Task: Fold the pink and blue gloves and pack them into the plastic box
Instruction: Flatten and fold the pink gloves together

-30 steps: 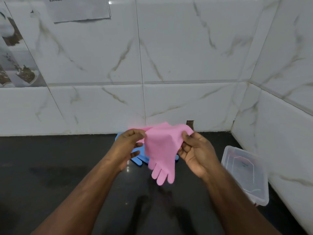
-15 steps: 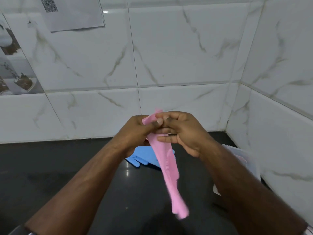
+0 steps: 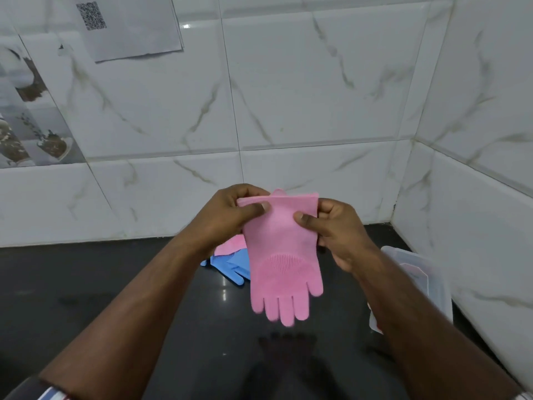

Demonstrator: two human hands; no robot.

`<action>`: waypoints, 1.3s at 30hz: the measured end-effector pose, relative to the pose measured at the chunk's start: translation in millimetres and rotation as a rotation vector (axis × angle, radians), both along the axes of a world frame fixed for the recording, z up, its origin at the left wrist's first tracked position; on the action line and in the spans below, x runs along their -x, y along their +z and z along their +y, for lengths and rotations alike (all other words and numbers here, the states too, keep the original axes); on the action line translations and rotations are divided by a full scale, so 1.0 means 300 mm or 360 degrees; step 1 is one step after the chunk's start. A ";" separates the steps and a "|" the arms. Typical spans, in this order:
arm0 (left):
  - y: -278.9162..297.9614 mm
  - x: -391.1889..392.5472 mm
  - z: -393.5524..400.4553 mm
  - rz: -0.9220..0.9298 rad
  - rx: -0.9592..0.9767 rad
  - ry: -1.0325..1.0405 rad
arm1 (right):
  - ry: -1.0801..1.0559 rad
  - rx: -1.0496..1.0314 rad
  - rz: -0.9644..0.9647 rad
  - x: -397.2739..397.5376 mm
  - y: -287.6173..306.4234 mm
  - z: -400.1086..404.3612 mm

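Observation:
A pink glove [image 3: 281,255] hangs flat in the air above the black counter, fingers pointing down and ribbed palm facing me. My left hand [image 3: 230,212] pinches its cuff at the left corner and my right hand [image 3: 331,229] pinches the right corner. Behind it on the counter lie blue gloves [image 3: 230,264] and a second pink glove [image 3: 230,243], partly hidden by my left arm. The clear plastic box [image 3: 427,281] stands at the right by the wall, partly covered by my right forearm.
The black counter [image 3: 115,298] ends at white marble-tiled walls at the back and the right, which meet in a corner [image 3: 403,183]. A paper sheet with a QR code [image 3: 127,27] hangs on the back wall.
Both hands were bunched together on the glove, which hung twisted and edge-on. They have since moved apart along the cuff, and the glove now hangs spread flat.

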State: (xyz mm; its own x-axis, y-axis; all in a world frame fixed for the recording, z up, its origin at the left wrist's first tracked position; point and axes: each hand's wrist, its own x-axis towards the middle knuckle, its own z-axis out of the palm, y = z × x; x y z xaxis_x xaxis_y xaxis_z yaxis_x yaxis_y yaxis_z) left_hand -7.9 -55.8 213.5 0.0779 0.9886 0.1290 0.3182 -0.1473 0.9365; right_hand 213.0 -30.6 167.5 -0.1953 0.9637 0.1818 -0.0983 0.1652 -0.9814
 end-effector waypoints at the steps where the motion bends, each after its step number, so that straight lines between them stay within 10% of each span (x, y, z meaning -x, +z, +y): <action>1: 0.012 0.004 -0.001 0.0182 -0.0096 0.0031 | 0.0019 -0.0074 -0.0088 0.008 0.014 0.000; 6: 0.042 -0.040 -0.020 0.0679 -0.0294 -0.0029 | 0.0115 -0.0260 -0.0316 0.054 0.079 -0.015; 14: -0.031 0.028 -0.023 -0.0021 -0.0264 0.0198 | 0.0383 0.0150 -0.0919 -0.111 -0.163 -0.027; 21: -0.235 0.163 -0.042 -0.0425 0.0155 0.0425 | 0.0092 0.0447 -0.0431 -0.169 -0.297 -0.063; 26: -0.470 0.223 -0.096 -0.0643 0.0602 0.0588 | -0.0136 0.0369 -0.0667 -0.143 -0.284 -0.020; 32: -0.688 0.293 -0.180 0.0728 0.0505 0.0836 | -0.0213 0.0174 -0.1480 -0.056 -0.417 -0.025; 39: -0.779 0.229 -0.284 0.1180 0.0320 -0.0056 | 0.0256 0.0397 -0.1935 -0.048 -0.537 -0.147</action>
State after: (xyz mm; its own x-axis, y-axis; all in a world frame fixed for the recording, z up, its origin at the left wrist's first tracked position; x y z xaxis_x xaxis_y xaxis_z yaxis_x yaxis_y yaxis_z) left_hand -76.7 -141.0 -20.2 0.1057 0.9828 -0.1516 0.8717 -0.0183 0.4898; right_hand 227.3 -74.7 6.5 -0.2269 0.8957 -0.3824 0.8907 0.0320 -0.4535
